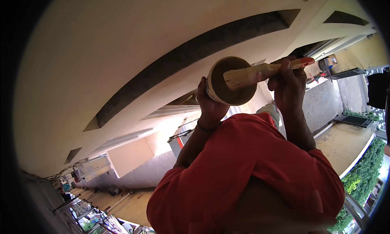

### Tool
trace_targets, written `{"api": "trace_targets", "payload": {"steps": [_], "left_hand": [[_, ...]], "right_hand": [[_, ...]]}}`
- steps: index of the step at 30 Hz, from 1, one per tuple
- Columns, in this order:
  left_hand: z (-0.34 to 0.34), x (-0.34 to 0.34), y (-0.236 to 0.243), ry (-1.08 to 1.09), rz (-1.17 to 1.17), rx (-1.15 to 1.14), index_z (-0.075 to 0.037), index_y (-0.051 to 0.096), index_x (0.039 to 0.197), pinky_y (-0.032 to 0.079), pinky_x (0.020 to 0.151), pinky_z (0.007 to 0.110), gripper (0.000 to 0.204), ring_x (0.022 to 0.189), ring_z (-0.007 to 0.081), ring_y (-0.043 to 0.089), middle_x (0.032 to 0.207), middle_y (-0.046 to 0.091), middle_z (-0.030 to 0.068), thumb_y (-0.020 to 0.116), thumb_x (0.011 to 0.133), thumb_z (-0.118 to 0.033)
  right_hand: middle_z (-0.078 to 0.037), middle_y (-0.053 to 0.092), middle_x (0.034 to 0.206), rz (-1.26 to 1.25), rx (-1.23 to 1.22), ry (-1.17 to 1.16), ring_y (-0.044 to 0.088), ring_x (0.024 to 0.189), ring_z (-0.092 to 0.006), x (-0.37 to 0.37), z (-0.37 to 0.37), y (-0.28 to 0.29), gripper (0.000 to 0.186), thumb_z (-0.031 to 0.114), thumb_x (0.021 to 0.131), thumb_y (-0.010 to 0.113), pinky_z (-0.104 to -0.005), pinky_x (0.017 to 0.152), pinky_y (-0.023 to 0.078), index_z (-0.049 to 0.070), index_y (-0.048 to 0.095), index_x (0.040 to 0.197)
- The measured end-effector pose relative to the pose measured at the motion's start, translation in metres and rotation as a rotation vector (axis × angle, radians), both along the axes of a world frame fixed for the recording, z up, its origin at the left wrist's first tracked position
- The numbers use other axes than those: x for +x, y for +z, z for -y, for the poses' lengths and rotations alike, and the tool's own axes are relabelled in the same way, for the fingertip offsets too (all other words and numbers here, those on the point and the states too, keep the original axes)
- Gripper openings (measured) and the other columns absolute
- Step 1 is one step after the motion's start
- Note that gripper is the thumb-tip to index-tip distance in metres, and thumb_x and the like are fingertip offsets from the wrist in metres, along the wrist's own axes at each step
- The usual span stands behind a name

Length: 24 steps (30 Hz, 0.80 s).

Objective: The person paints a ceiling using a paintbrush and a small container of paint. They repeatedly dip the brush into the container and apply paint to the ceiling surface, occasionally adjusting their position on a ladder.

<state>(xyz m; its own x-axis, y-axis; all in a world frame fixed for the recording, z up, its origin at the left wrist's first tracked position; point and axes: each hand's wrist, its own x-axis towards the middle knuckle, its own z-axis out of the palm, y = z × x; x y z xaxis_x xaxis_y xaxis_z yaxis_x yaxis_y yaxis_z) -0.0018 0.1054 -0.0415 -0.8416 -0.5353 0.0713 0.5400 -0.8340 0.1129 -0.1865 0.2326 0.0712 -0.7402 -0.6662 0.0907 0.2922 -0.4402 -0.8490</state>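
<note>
A round cream container with beige-brown stuff inside is gripped at its left side by my left hand, its fingers curled against the wall of it. My right hand is closed on the wooden handle of a paintbrush with a red tip. The brush's pale bristles lie over the mouth of the container; whether they touch the contents I cannot tell. My red sleeves and both forearms show below.
A cream wall with dark curved recesses spans the upper view. Metal grilles and green plants are at the right. A railing, pipes and assorted clutter stand at the lower left, beside a walkway.
</note>
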Motion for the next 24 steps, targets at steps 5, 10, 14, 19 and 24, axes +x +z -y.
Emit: {"api": "trace_targets", "payload": {"steps": [5, 10, 14, 19, 24], "left_hand": [[-0.01, 0.0, 0.009, 0.239, 0.132, -0.53, -0.005, 0.054, 0.158, 0.047, 0.121, 0.057, 0.071, 0.145, 0.0365, 0.057, 0.156, 0.061, 0.0183, 0.039, 0.113, -0.058], [0.002, -0.003, -0.006, 0.01, 0.011, -0.131, -0.006, 0.052, 0.16, 0.048, 0.12, 0.058, 0.073, 0.145, 0.0375, 0.057, 0.156, 0.06, 0.0178, 0.041, 0.112, -0.06], [-0.007, -0.007, 0.013, 0.293, 0.294, -0.652, -0.007, 0.046, 0.161, 0.054, 0.114, 0.054, 0.068, 0.139, 0.035, 0.061, 0.154, 0.058, 0.0178, 0.066, 0.101, -0.031], [0.001, 0.013, -0.024, 0.366, 0.583, -0.86, -0.01, 0.046, 0.161, 0.058, 0.105, 0.051, 0.078, 0.136, 0.0358, 0.058, 0.153, 0.056, 0.019, 0.069, 0.097, -0.049], [0.013, 0.022, -0.066, 0.272, 0.675, -0.784, -0.014, 0.046, 0.161, 0.062, 0.096, 0.048, 0.09, 0.133, 0.0366, 0.055, 0.152, 0.053, 0.0202, 0.072, 0.093, -0.068]], "right_hand": [[-0.007, 0.069, 0.089, 0.175, 0.027, 0.113, 0.064, 0.061, -0.013, -0.004, 0.0, -0.008, 0.023, 0.02, 0.107, 0.073, -0.0267, 0.054, 0.052, 0.001, 0.066, 0.12], [-0.009, 0.071, 0.102, 0.285, -0.061, 0.225, 0.072, 0.081, -0.0187, -0.002, 0.006, -0.019, 0.027, 0.011, 0.102, 0.078, -0.0308, 0.064, 0.06, 0.003, 0.064, 0.123], [-0.01, 0.072, 0.105, 0.298, -0.142, 0.207, 0.075, 0.088, -0.0227, -0.003, 0.011, -0.012, 0.022, 0.011, 0.104, 0.075, -0.0358, 0.067, 0.064, 0.007, 0.064, 0.122], [-0.014, 0.075, 0.11, 0.122, -0.409, 0.119, 0.079, 0.094, -0.0253, -0.026, 0.029, 0.027, 0.03, 0.005, 0.103, 0.074, -0.0411, 0.072, 0.069, 0.008, 0.06, 0.129], [-0.012, 0.076, 0.113, -0.403, -0.598, -0.087, 0.077, 0.11, -0.0238, -0.046, 0.062, 0.076, 0.034, -0.01, 0.091, 0.082, -0.0383, 0.097, 0.067, 0.001, 0.069, 0.121]]}}
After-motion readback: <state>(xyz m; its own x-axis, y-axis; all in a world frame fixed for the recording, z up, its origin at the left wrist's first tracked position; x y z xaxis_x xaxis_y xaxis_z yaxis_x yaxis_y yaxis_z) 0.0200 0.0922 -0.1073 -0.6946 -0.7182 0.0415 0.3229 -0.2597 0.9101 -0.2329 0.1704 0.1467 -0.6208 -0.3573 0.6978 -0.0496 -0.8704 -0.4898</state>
